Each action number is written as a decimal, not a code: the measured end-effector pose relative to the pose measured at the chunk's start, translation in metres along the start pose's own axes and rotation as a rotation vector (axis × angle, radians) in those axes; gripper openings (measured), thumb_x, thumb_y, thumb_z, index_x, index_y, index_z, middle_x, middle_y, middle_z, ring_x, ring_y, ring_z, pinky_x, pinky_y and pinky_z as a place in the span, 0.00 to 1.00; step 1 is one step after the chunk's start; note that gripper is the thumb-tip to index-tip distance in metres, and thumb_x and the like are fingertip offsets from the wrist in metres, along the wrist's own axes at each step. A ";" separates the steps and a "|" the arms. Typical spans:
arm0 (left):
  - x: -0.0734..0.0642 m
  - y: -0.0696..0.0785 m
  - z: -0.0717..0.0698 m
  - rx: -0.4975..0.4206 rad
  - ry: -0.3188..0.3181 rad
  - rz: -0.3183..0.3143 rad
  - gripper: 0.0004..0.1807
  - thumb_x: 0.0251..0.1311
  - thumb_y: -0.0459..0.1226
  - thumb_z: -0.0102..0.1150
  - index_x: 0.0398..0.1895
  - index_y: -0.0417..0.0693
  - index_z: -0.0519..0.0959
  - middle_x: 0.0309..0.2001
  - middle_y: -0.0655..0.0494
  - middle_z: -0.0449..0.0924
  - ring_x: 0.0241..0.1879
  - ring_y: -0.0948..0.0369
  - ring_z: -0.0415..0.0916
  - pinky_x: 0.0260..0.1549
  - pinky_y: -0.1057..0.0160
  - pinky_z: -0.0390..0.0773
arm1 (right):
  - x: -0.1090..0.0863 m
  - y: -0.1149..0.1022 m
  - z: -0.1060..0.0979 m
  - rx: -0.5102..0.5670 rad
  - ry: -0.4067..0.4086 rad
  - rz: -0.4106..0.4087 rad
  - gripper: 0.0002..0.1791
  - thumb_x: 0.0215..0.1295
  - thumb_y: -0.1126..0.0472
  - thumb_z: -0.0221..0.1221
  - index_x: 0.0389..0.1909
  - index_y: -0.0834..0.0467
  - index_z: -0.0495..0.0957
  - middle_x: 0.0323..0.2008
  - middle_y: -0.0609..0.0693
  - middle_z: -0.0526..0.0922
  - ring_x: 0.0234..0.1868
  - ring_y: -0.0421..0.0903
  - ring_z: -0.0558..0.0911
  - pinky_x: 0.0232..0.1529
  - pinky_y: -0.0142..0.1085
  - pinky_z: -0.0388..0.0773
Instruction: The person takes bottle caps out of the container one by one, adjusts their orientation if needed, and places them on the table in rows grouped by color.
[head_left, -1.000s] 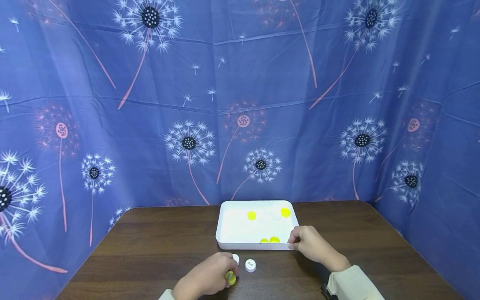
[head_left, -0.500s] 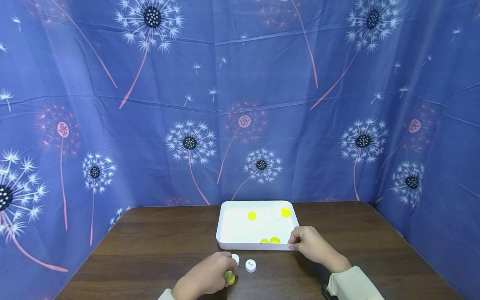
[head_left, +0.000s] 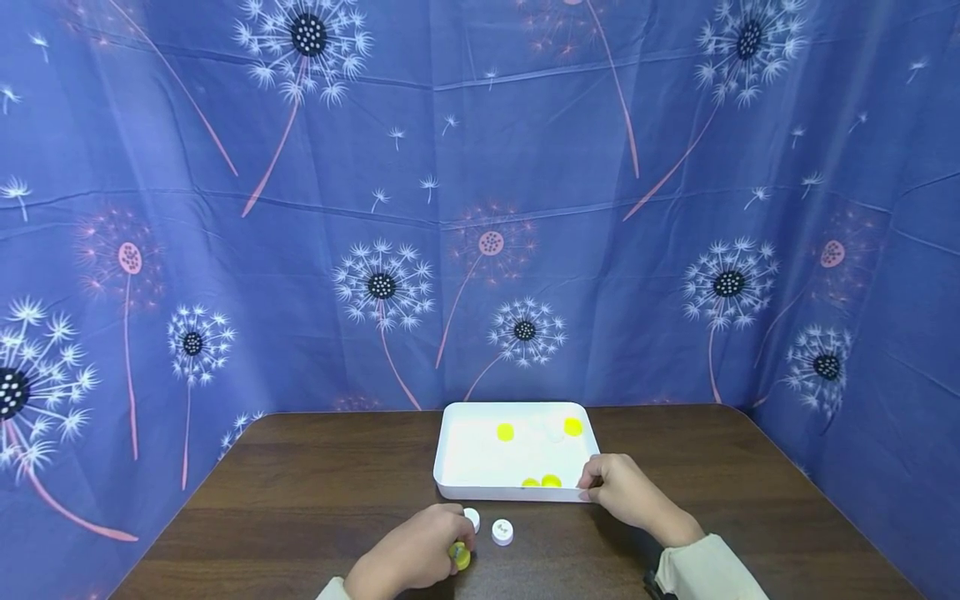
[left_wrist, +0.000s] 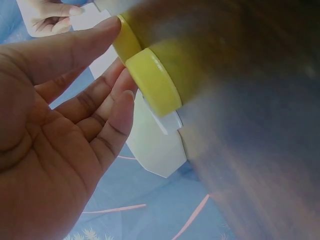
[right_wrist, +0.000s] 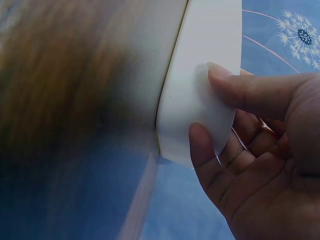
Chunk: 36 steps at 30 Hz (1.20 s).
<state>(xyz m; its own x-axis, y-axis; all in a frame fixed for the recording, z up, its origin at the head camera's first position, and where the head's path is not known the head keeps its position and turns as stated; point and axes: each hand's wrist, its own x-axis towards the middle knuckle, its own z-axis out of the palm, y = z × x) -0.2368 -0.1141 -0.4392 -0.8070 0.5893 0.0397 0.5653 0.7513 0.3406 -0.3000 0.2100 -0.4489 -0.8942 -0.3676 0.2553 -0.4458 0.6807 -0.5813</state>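
Note:
My left hand [head_left: 420, 543] is low over the table, its thumb and fingertips pinching a yellow bottle cap [left_wrist: 127, 40]. A second yellow bottle cap [left_wrist: 154, 82] stands right beside it in the left wrist view; only one yellow cap [head_left: 461, 556] shows from the head. Just past these fingers lies a white bottle cap [head_left: 472, 517], partly covered by them. Another white bottle cap [head_left: 502, 532], with a small print on top, sits to its right. My right hand [head_left: 630, 496] grips the near right corner of a white tray [head_left: 510, 493], thumb on the outside wall [right_wrist: 200, 95].
Inside the tray are several yellow caps, among them one near the back left [head_left: 506, 432] and one at the back right [head_left: 573, 427]. A faint white shape lies between them. Behind the brown wooden table [head_left: 330, 467] hangs a blue dandelion-print cloth [head_left: 600, 250].
The yellow cap at my left fingers has turned or shifted very slightly. My right hand keeps its hold on the tray corner. The head view has drifted a little.

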 end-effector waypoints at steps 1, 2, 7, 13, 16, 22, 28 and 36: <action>0.000 0.000 0.000 -0.001 0.001 0.000 0.18 0.40 0.24 0.75 0.31 0.56 0.84 0.33 0.72 0.75 0.34 0.74 0.72 0.39 0.70 0.79 | 0.000 0.000 0.000 0.001 -0.001 -0.003 0.12 0.49 0.77 0.70 0.22 0.56 0.84 0.23 0.45 0.81 0.25 0.37 0.75 0.28 0.29 0.76; 0.000 0.001 -0.001 0.000 0.005 0.002 0.18 0.39 0.24 0.75 0.30 0.56 0.84 0.33 0.71 0.75 0.34 0.74 0.72 0.39 0.70 0.78 | 0.000 0.000 0.000 0.002 -0.003 -0.005 0.12 0.49 0.77 0.70 0.22 0.56 0.84 0.23 0.46 0.81 0.25 0.37 0.75 0.28 0.29 0.76; -0.001 0.000 -0.002 0.003 0.031 0.022 0.17 0.39 0.26 0.76 0.30 0.55 0.84 0.31 0.71 0.75 0.31 0.74 0.70 0.35 0.71 0.77 | 0.000 0.000 0.000 0.002 -0.003 -0.008 0.12 0.49 0.77 0.70 0.22 0.56 0.84 0.23 0.47 0.82 0.25 0.37 0.76 0.29 0.29 0.76; -0.001 -0.002 -0.015 0.001 0.089 0.054 0.08 0.49 0.37 0.75 0.30 0.52 0.84 0.28 0.69 0.77 0.28 0.72 0.69 0.30 0.70 0.74 | 0.001 0.002 0.001 -0.006 0.010 -0.027 0.13 0.50 0.76 0.69 0.21 0.54 0.84 0.23 0.41 0.80 0.25 0.35 0.75 0.28 0.29 0.76; 0.004 -0.003 -0.025 -0.004 0.137 0.067 0.07 0.53 0.40 0.73 0.32 0.50 0.84 0.29 0.67 0.78 0.30 0.71 0.70 0.31 0.69 0.74 | 0.001 0.003 0.001 -0.011 0.015 -0.038 0.13 0.51 0.76 0.69 0.21 0.53 0.83 0.23 0.40 0.80 0.25 0.34 0.75 0.28 0.29 0.76; 0.023 0.004 -0.042 0.038 0.212 0.097 0.06 0.57 0.41 0.70 0.36 0.51 0.85 0.35 0.64 0.82 0.35 0.67 0.77 0.36 0.66 0.78 | 0.001 0.003 0.001 -0.003 0.014 -0.046 0.13 0.50 0.76 0.69 0.21 0.53 0.83 0.23 0.41 0.80 0.25 0.34 0.75 0.28 0.29 0.76; 0.048 0.025 -0.051 0.087 0.288 0.118 0.08 0.58 0.42 0.69 0.39 0.53 0.85 0.38 0.66 0.82 0.41 0.66 0.79 0.42 0.64 0.79 | 0.001 0.003 0.001 -0.018 0.017 -0.031 0.13 0.50 0.76 0.69 0.21 0.53 0.83 0.22 0.40 0.79 0.25 0.35 0.74 0.28 0.30 0.75; 0.092 0.047 -0.040 0.112 0.279 0.129 0.10 0.56 0.37 0.70 0.42 0.51 0.86 0.38 0.61 0.82 0.39 0.66 0.79 0.41 0.67 0.79 | 0.001 0.003 0.001 -0.022 0.016 -0.031 0.14 0.50 0.76 0.69 0.21 0.53 0.83 0.22 0.39 0.78 0.25 0.35 0.74 0.28 0.30 0.76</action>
<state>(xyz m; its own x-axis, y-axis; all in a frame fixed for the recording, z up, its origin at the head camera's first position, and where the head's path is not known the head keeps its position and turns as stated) -0.2908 -0.0363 -0.3820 -0.7343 0.5892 0.3371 0.6688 0.7130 0.2107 -0.3020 0.2112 -0.4510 -0.8804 -0.3790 0.2850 -0.4739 0.6831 -0.5557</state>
